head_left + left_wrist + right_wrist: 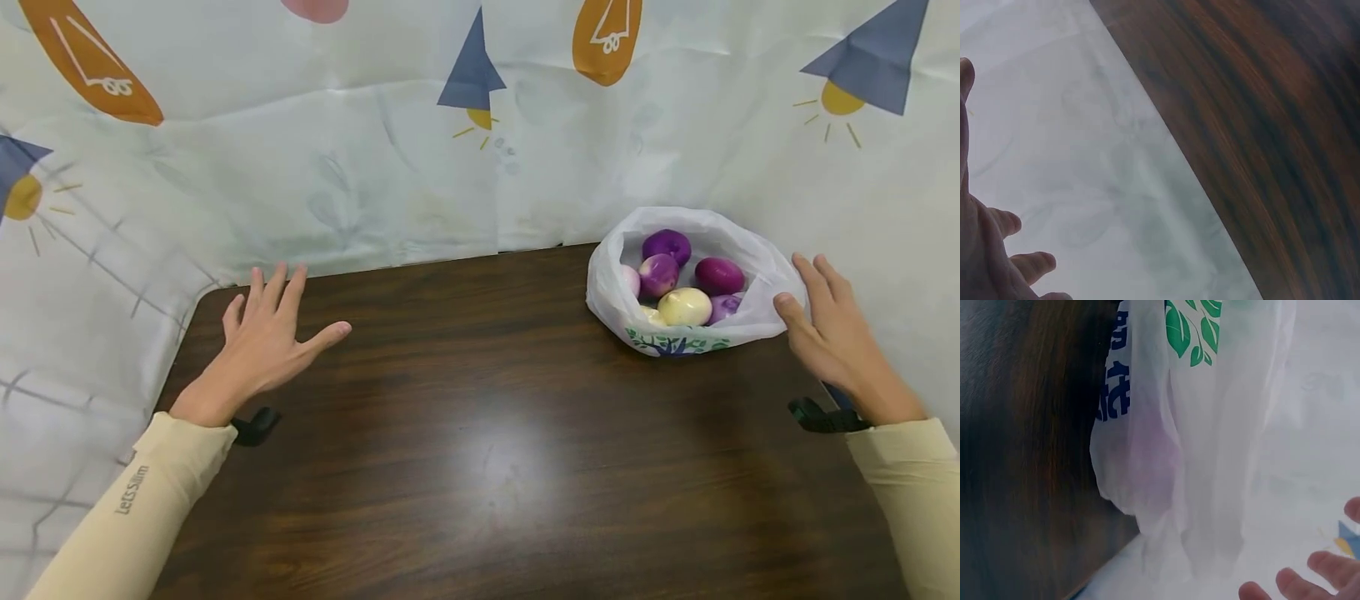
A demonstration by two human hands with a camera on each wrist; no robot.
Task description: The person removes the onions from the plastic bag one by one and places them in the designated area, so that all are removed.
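Note:
A white plastic bag [757,321] stands with its mouth spread wide at the back right of the dark wooden table [450,400]. Inside lie several glossy egg-shaped pieces: a dark purple one [720,276], a cream one [686,307] and others in violet and pale pink. My right hand [836,333] is just right of the bag, fingers extended; whether it touches the bag I cannot tell. In the right wrist view the bag's side [1204,444] shows green leaves and dark blue characters. Over the table's left side hovers my left hand [262,342], fingers spread, holding nothing.
A white cloth [360,167] printed with lamps and bulbs hangs behind the table and along its sides. Black straps [255,426] sit at both wrists. Beside the right wrist, a small dark blue item [838,396] is partly hidden.

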